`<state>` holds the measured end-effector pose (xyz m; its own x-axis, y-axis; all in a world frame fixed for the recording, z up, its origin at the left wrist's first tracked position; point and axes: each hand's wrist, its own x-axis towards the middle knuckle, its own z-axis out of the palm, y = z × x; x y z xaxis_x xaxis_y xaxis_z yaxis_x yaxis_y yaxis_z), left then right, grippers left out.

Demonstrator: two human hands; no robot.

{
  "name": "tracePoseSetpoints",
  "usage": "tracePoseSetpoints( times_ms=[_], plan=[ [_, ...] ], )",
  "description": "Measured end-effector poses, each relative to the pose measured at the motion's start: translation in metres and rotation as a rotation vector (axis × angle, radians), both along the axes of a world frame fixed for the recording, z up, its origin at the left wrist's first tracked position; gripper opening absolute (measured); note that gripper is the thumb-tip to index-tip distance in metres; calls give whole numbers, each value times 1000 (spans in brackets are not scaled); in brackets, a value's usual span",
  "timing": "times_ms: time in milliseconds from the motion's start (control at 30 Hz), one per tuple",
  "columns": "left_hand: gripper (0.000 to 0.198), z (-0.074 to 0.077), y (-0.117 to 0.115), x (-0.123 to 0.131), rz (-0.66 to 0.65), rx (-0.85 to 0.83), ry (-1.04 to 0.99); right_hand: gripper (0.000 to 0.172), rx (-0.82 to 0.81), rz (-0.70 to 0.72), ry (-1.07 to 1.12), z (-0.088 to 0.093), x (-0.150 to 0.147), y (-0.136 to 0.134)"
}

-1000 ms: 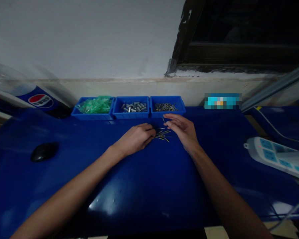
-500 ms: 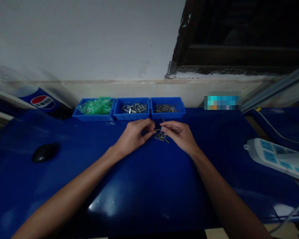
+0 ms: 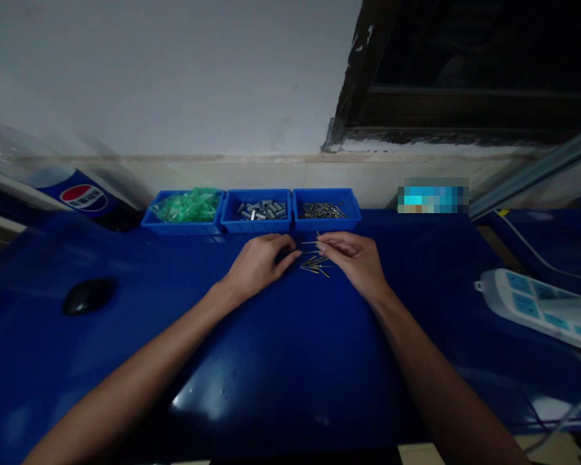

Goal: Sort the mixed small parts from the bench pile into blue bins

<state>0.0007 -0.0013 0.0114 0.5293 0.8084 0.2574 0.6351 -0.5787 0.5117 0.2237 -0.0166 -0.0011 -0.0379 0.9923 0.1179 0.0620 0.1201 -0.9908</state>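
A small heap of thin metal pins (image 3: pixel 315 263) lies on the blue table (image 3: pixel 281 361), just in front of three blue bins. My right hand (image 3: pixel 353 261) pinches one pin (image 3: pixel 308 243) by its end, holding it level above the heap. My left hand (image 3: pixel 259 261) rests on the table at the heap's left, fingers curled, with the fingertips close to the free end of the held pin. What the left fingers hold, if anything, I cannot make out.
At the back stand a bin of green plastic parts (image 3: pixel 184 206), a bin of small grey metal pieces (image 3: pixel 256 210) and a bin of pins (image 3: pixel 325 209). A black mouse (image 3: pixel 87 295) lies left, a power strip (image 3: pixel 537 309) right, a large cola bottle (image 3: pixel 53 184) far left.
My right hand, open a second ago, has closed in a pinch on one pin and lifted it slightly. My left hand has shifted a little toward it.
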Motion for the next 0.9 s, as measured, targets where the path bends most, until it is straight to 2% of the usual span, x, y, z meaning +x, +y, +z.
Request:
tracePoseSetpoints(
  times_ms=[67, 167, 233, 333, 467, 667, 900],
  plan=[
    [22, -1, 1, 0, -22, 29, 68, 30, 41, -29, 44, 1, -1, 1],
    [25, -1, -1, 3, -199, 99, 101, 47, 69, 4, 67, 1, 0, 1],
    [27, -1, -4, 6, -318, 120, 116, 49, 75, 27, 50, -1, 1, 2],
    [30, -3, -6, 9, -378, 128, 142, 42, 78, 35, 19, -4, 3, 2],
    [26, -3, -7, 8, -364, 133, 169, 32, 61, 2, -9, -2, 4, 3],
    [26, -2, -4, 4, -256, 129, 188, 28, 32, -25, -15, 2, 3, 2],
    [26, -6, -3, 3, -172, 90, 61, 26, 27, -30, -20, 1, 4, 2]
  ],
)
